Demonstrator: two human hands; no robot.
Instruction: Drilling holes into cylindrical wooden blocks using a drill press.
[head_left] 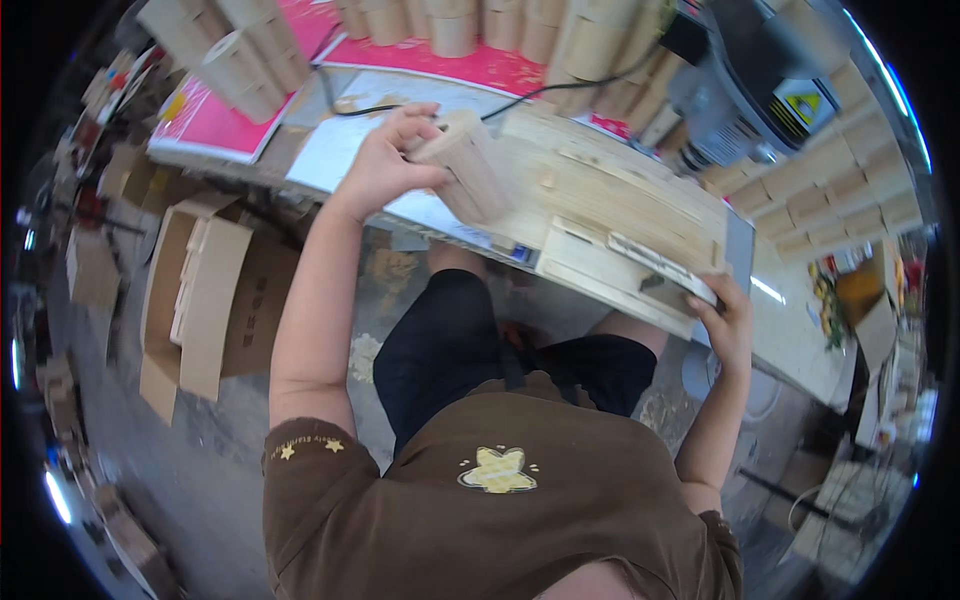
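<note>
A pale wooden cylinder [470,182], tilted and slightly blurred, is gripped near its upper end by my left hand [385,160]. Its thumb and fingers wrap round the wood, and the lower end leans over the near left part of a flat wooden board [620,195]. On the right, my right hand [730,320] closes on the end of a narrow light-coloured strip [660,265]. That strip lies along a wooden rail [595,262] at the board's near edge. Small dark marks or parts show beside the strip; their kind is unclear.
Rows of wooden cylinders [455,30] stand at the back on pink sheets [400,58]. A grey machine head [740,100] with a yellow warning label hangs at the upper right. Black cable [570,85] crosses the table. An open cardboard box [215,300] stands on the floor at left.
</note>
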